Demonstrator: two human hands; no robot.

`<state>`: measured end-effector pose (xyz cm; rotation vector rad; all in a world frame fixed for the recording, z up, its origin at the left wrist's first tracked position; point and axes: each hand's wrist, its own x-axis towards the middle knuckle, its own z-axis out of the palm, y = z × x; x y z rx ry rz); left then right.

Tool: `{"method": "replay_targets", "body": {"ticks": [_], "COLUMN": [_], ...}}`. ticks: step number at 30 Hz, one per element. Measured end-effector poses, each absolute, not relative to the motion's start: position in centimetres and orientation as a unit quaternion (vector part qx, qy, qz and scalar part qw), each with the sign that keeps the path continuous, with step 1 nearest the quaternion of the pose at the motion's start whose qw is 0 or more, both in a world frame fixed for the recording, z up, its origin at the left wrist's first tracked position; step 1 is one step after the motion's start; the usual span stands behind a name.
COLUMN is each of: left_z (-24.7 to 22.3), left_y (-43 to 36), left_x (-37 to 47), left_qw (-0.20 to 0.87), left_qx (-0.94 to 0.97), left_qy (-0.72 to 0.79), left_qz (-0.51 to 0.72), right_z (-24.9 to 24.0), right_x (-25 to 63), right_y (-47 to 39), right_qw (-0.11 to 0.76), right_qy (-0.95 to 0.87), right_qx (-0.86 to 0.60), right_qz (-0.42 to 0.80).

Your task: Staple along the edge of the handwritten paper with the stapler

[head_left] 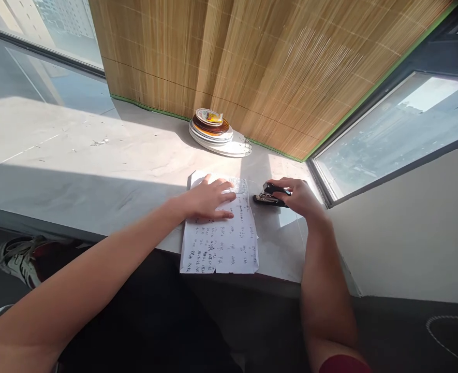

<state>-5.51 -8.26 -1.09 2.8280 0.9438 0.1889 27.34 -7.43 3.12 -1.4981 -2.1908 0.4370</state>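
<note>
White sheets of paper (229,248) covered in handwriting lie at the near edge of the marble ledge, their lower end reaching over it. My left hand (211,199) rests flat on the upper part of the paper, its fingers spread. To the right of the sheets, my right hand (296,196) grips a black stapler (266,196), thumb and fingers around its rear part. The stapler sits on the ledge with its front pointing left at the paper, a small gap between them.
Behind the paper stands a stack of plates (221,147) with a yellow packet (214,118) on top. A bamboo blind (252,67) hangs behind it. Small scraps (99,142) lie on the ledge at left. A window frame (392,168) and white wall border the right.
</note>
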Motion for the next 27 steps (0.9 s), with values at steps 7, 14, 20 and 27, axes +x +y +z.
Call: {"method": "replay_targets", "body": {"ticks": [7, 14, 20, 27], "left_z": [-0.7, -0.2, -0.3, -0.3], "left_y": [-9.2, -9.4, -9.4, -9.3], "left_x": [-4.8, -4.8, -4.7, -5.0], "left_qw": [0.121, 0.141, 0.153, 0.153], "left_qx": [0.946, 0.949, 0.947, 0.946], "left_qy": [0.297, 0.279, 0.28, 0.285], "left_qz": [0.048, 0.032, 0.034, 0.035], "right_z": [3.0, 3.2, 3.1, 2.8], "right_x": [25.0, 24.3, 23.9, 24.1], "right_y": [-7.9, -8.1, -8.1, -7.9], "right_qw": [0.208, 0.208, 0.212, 0.243], "right_qy": [-0.825, -0.836, -0.838, -0.813], "right_qx": [-0.487, -0.472, -0.471, -0.473], "right_qz": [0.197, 0.189, 0.176, 0.238]}}
